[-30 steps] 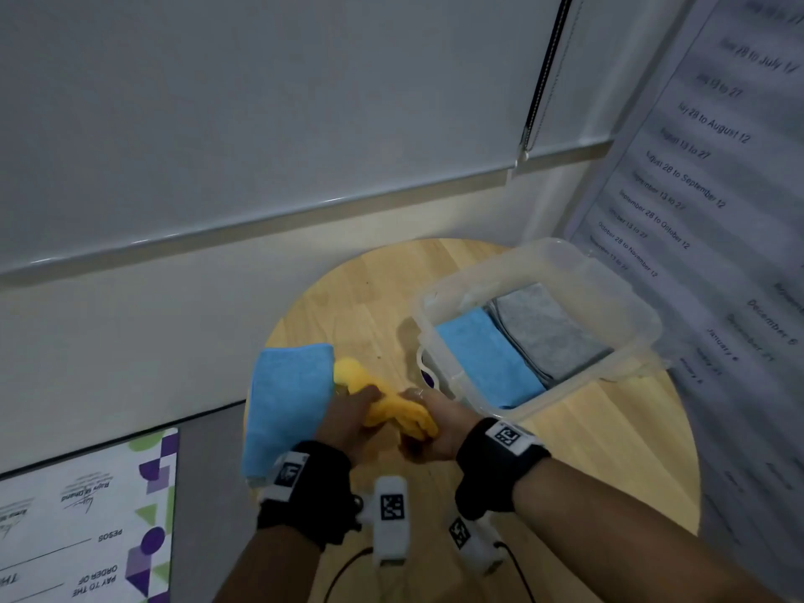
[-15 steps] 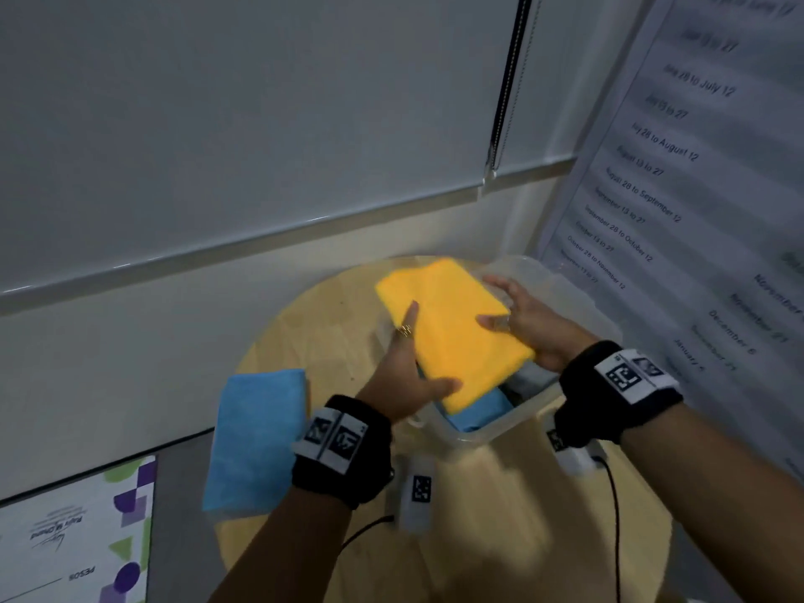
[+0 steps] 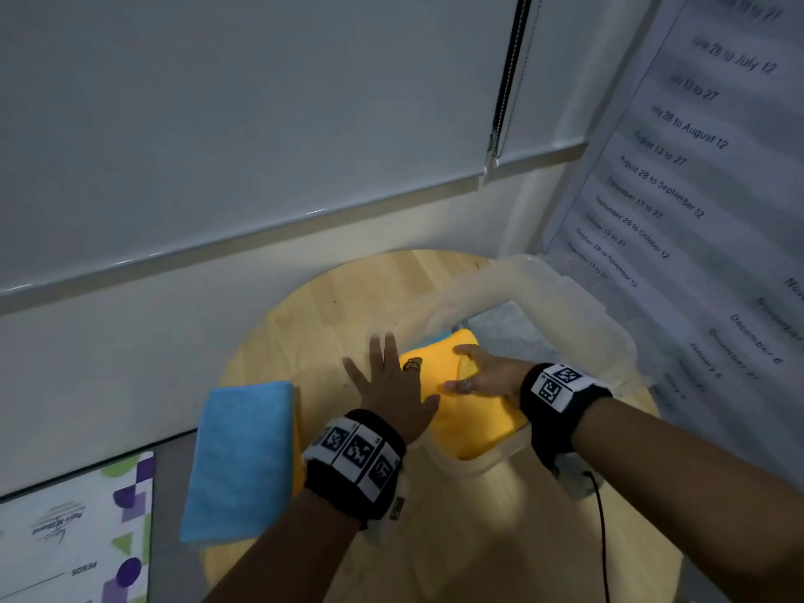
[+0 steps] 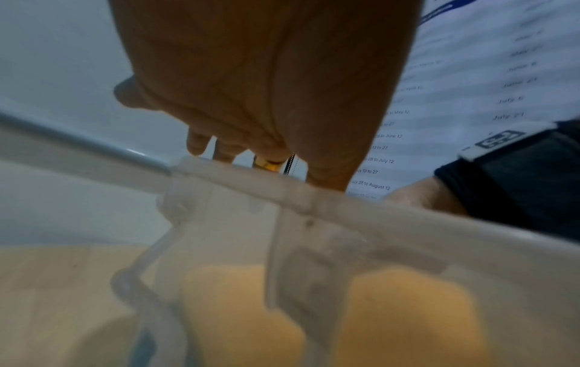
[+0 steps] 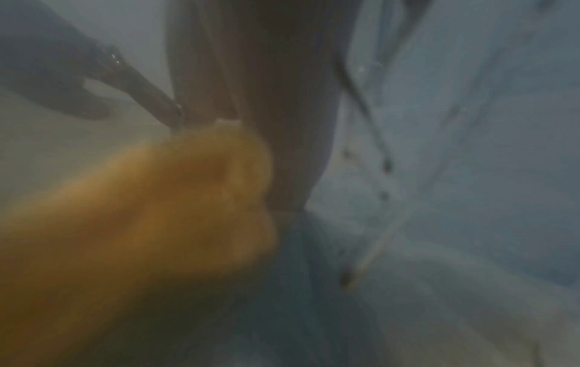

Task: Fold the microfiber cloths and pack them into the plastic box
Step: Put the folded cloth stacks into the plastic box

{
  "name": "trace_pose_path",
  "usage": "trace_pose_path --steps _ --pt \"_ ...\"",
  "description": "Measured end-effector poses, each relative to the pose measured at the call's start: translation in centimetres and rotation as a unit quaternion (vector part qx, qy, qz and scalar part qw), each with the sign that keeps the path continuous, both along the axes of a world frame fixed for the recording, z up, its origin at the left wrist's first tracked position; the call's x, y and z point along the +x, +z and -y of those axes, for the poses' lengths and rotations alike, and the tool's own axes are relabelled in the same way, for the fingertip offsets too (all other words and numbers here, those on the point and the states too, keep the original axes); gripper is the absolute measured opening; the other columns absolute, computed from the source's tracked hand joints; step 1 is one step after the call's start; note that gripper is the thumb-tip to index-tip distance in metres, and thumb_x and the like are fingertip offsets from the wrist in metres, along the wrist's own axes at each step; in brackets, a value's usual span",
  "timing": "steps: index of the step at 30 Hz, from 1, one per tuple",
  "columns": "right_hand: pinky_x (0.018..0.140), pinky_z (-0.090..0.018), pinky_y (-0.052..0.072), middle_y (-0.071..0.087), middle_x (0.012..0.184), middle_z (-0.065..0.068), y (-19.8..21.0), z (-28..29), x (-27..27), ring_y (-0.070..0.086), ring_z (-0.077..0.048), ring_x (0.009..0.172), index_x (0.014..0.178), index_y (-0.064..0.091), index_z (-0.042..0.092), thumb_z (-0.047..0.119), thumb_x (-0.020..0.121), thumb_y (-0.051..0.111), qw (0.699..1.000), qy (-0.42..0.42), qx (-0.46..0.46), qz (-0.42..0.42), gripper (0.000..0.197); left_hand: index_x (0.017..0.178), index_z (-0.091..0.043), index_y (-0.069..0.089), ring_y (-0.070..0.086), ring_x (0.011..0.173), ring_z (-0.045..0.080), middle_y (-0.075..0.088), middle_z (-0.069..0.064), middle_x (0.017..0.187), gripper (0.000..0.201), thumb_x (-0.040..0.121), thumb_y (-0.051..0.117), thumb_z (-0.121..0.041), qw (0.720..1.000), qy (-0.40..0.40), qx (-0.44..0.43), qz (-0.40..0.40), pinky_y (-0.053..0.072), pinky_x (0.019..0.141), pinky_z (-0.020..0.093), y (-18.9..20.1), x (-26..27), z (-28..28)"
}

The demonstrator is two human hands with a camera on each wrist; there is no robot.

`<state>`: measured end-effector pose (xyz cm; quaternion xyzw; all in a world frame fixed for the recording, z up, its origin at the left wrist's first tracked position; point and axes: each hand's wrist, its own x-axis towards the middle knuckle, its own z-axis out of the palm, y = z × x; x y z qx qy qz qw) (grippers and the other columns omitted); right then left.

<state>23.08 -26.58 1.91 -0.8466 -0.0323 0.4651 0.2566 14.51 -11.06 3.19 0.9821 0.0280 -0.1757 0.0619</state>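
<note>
A folded yellow cloth (image 3: 470,420) lies in the left part of the clear plastic box (image 3: 609,337), over a blue cloth (image 3: 439,339) and beside a grey cloth (image 3: 509,332). My right hand (image 3: 470,367) rests on the yellow cloth and presses it down with flat fingers. My left hand (image 3: 387,376) is spread, palm down, over the box's left rim and holds nothing. The left wrist view shows the box rim (image 4: 313,196) with the yellow cloth (image 4: 408,310) behind the wall. The right wrist view is blurred, showing the yellow cloth (image 5: 141,211) under my fingers (image 5: 267,99).
A folded blue cloth (image 3: 239,454) lies at the left edge of the round wooden table (image 3: 330,306), with a yellow edge (image 3: 298,450) under it. A dated poster (image 3: 696,189) stands right, a printed sheet (image 3: 74,528) lower left. A black cable (image 3: 602,537) hangs from my right wrist.
Both hands carried the folded yellow cloth from the table up over the box and set it down inside. My left hand has let go and spread open.
</note>
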Motion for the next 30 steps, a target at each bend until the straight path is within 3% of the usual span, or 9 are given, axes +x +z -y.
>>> trace_pose_path --steps 4,8,13,15,19,23,25,27,30 --pt "0.107 -0.047 0.035 0.008 0.158 0.002 -0.2 0.1 0.1 0.019 -0.029 0.143 0.137 0.036 0.042 0.008 0.09 0.061 0.985 -0.095 0.141 -0.007 0.063 0.137 -0.023 0.038 -0.016 0.143 0.035 -0.011 0.009 0.157 0.055 0.089 0.047 -0.048 0.999 0.015 0.018 0.036 -0.006 0.108 0.065 0.2 2.8 -0.7" --pt "0.111 -0.045 0.033 0.02 0.155 0.008 0.7 0.0 -0.3 0.024 -0.02 0.141 0.123 0.046 0.051 0.006 0.089 0.061 0.954 -0.081 0.29 -0.013 0.058 0.144 -0.028 0.029 -0.015 0.144 0.032 -0.014 0.005 0.157 0.046 0.098 0.033 -0.028 0.998 0.044 -0.015 0.037 0.002 0.114 0.057 -0.9 3.8 -1.3" --pt "0.111 -0.045 0.028 0.001 0.159 -0.007 -1.6 0.3 0.0 0.015 -0.028 0.144 0.149 0.002 0.034 0.032 0.088 0.064 0.989 0.136 -0.024 0.06 0.087 0.148 -0.028 0.016 -0.015 0.144 0.031 -0.015 0.006 0.157 0.048 0.101 0.026 -0.026 0.996 0.026 -0.058 0.054 0.006 0.115 0.053 -1.5 2.7 -2.1" --pt "0.107 -0.05 0.031 -0.004 0.157 -0.017 -2.1 0.2 -0.6 0.018 -0.037 0.141 0.149 -0.007 0.033 0.044 0.077 0.072 0.968 0.184 -0.117 0.123 0.107 0.148 -0.029 0.015 -0.015 0.144 0.031 -0.015 0.006 0.157 0.049 0.101 0.025 -0.033 0.996 0.025 -0.064 0.06 0.006 0.115 0.053 -1.4 1.9 -2.8" --pt "0.112 -0.053 0.016 -0.015 0.157 -0.009 -2.1 -0.7 -1.5 -0.002 -0.036 0.144 0.148 -0.006 0.036 0.064 0.064 0.072 0.906 0.306 -0.157 0.247 0.118 0.147 -0.03 0.019 -0.012 0.145 0.029 -0.01 0.006 0.158 0.066 0.086 0.018 -0.056 0.988 0.077 -0.103 0.083 0.005 0.115 0.051 -1.4 0.3 -5.8" --pt "0.115 -0.052 0.011 -0.006 0.159 -0.006 -1.6 -1.1 -1.8 -0.007 -0.035 0.145 0.15 0.003 0.03 0.068 0.074 0.06 0.905 0.331 -0.182 0.197 0.102 0.146 -0.026 0.025 -0.001 0.144 0.036 0.001 0.012 0.157 0.064 0.091 0.041 -0.054 0.987 0.131 -0.008 0.094 0.016 0.113 0.055 -0.9 -2.3 -11.2" --pt "0.113 -0.044 0.018 0.01 0.157 -0.009 0.0 -1.7 -2.2 0.009 -0.032 0.144 0.148 0.022 0.024 0.056 0.083 0.058 0.923 0.257 -0.134 0.255 0.08 0.148 -0.021 0.02 0.003 0.144 0.036 0.005 0.012 0.157 0.082 0.083 0.052 -0.059 0.977 0.199 0.004 0.079 0.018 0.112 0.054 -0.4 -4.1 -14.5" --pt "0.099 -0.031 0.031 0.041 0.14 -0.013 2.0 -2.8 -3.3 0.035 -0.029 0.13 0.133 0.046 0.014 0.038 0.089 0.058 0.919 0.147 -0.016 0.366 0.051 0.149 -0.012 0.012 0.009 0.143 0.035 0.01 0.013 0.156 0.111 0.068 0.064 -0.068 0.95 0.303 -0.03 0.069 0.018 0.113 0.052 -0.6 -6.2 -17.7" --pt "0.07 -0.02 0.024 0.057 0.102 -0.011 4.9 -6.6 -7.0 0.053 -0.026 0.094 0.105 0.062 0.008 0.023 0.088 0.056 0.86 0.088 0.177 0.47 0.023 0.146 0.0 0.014 0.033 0.136 0.033 0.029 0.017 0.15 0.145 0.036 0.067 -0.078 0.868 0.46 -0.183 0.025 0.033 0.107 0.042 -2.2 -8.8 -21.4"
